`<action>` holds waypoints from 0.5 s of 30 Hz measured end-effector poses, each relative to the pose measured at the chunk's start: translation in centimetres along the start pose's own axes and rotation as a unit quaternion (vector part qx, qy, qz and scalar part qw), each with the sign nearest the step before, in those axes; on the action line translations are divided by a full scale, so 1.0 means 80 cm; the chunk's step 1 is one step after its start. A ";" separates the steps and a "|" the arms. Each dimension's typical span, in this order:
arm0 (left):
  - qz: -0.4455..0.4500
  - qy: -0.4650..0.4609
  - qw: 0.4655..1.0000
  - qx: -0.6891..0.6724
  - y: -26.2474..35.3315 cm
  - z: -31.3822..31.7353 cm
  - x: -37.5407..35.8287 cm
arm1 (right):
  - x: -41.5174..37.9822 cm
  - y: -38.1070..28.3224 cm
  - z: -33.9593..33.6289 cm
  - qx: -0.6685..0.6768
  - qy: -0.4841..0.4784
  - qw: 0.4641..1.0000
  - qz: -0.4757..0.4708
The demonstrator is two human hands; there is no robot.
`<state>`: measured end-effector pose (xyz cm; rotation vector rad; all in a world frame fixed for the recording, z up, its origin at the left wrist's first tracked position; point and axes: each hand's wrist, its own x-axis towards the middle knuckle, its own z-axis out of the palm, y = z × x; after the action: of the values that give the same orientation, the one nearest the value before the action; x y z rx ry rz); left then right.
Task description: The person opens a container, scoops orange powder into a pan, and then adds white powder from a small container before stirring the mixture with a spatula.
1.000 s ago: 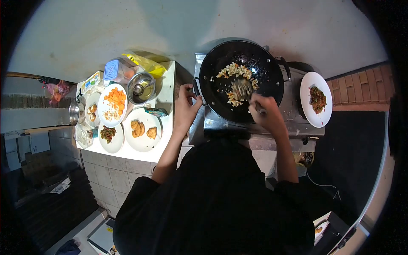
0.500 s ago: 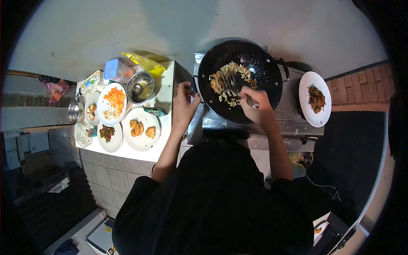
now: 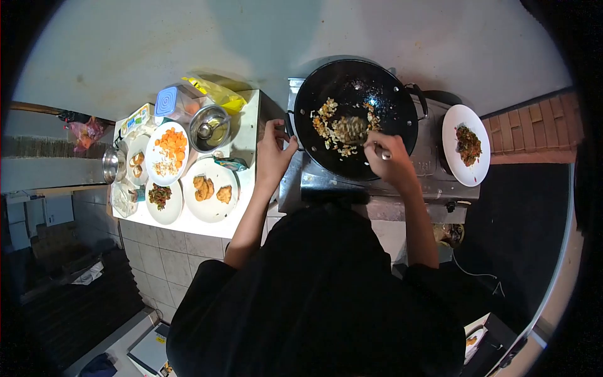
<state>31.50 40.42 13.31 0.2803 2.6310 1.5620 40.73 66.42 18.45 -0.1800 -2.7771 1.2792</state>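
A black wok point(image 3: 342, 78) sits on the steel gas stove point(image 3: 433, 164), with chopped pale and orange food point(image 3: 323, 122) scattered over its bottom. My right hand point(image 3: 389, 160) is wrapped round the handle of a slotted spatula point(image 3: 350, 131), whose blurred head lies among the food in the middle of the wok. At the wok's left side, my left hand point(image 3: 275, 157) has its thumb and fingers closed around the side handle point(image 3: 289, 123).
On the left, a white table point(image 3: 246, 198) bears a plate of chopped carrots point(image 3: 171, 151), a plate of browned pieces point(image 3: 213, 173), a plate of chopped vegetables point(image 3: 161, 196) and a metal bowl point(image 3: 209, 129). An oval plate point(image 3: 451, 135) of chopped food stands right of the wok.
My right hand has shifted slightly right and down, and the spatula head has moved right across the wok, pushing food about. My left hand stays at the wok handle.
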 end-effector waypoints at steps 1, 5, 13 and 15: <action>-0.004 -0.003 1.000 -0.004 0.000 0.000 -0.001 | -0.004 -0.004 0.002 0.000 0.000 1.000 -0.002; -0.001 -0.004 1.000 -0.006 0.002 0.001 -0.003 | -0.013 -0.018 0.006 0.004 0.050 0.997 -0.055; 0.010 0.004 1.000 -0.008 -0.004 0.003 -0.002 | 0.003 0.010 0.035 0.008 0.146 0.972 -0.186; 0.008 0.010 1.000 -0.007 -0.001 0.002 -0.003 | -0.015 0.023 0.024 -0.030 0.081 0.989 -0.123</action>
<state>31.77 40.49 13.16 0.2878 2.6386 1.5959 41.83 65.97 15.75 0.0525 -2.6048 1.0721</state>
